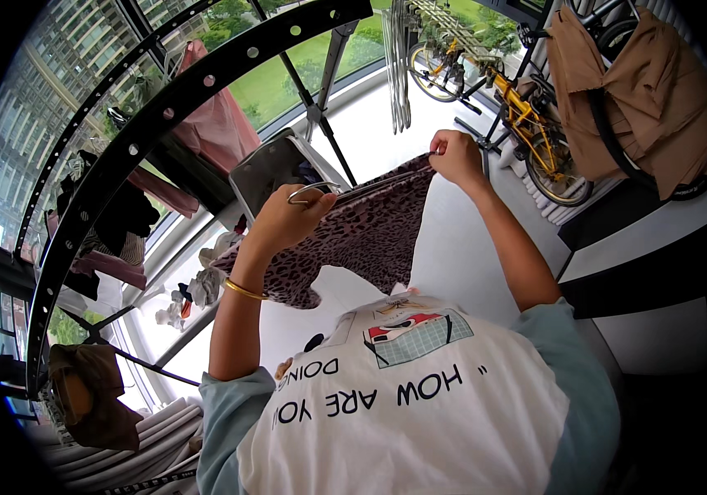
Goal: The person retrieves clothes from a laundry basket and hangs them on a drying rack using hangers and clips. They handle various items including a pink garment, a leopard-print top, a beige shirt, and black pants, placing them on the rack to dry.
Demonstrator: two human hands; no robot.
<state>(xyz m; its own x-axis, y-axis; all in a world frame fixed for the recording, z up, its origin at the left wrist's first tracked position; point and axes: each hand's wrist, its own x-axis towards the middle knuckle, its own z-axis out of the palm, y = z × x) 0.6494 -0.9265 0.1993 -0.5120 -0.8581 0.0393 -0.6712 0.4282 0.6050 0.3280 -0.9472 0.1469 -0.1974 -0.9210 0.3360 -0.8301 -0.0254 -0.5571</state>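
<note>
A dark pink leopard-print cloth garment (365, 235) hangs between my two hands. My left hand (291, 216) is closed around a metal clothes hanger, whose curved hook (313, 190) sticks out above the fingers. The hanger's bar runs along the top edge of the garment. Higher and to the right, my right hand (457, 158) pinches the upper right corner of the garment between thumb and fingers. The cloth drops below the bar, and its lower left part hangs behind my left forearm.
A black perforated curved rail (171, 114) arches close on the left, with hung clothes (124, 216) beyond it. Behind the garment stands a grey basket (276, 158). Empty metal hangers (398, 74) hang ahead. At right are a yellow bicycle (529, 120) and a brown-covered one (656, 105).
</note>
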